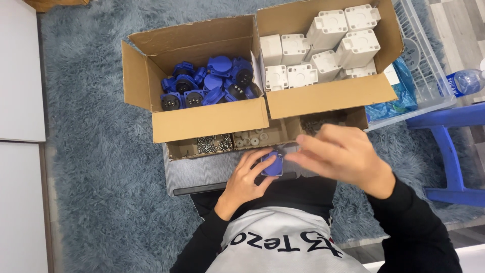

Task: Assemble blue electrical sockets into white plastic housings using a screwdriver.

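Observation:
My left hand [246, 179] grips a small blue plastic socket part [273, 165] over a dark flat board [202, 174] on my lap. My right hand [343, 154] hovers just right of that part, fingers bent and touching its upper edge; what it pinches is hidden. A cardboard box [139, 76] ahead at left holds several blue socket parts [212, 83]. A second cardboard box [328, 96] at right holds several white plastic housings [323, 48].
A low cardboard tray [174, 150] under the boxes has compartments with dark screws [212, 144] and pale round washers [251, 137]. A clear plastic crate [424, 55] with blue bags, a water bottle [465, 82] and a blue stool [449, 151] stand at right. Grey shaggy rug lies all around.

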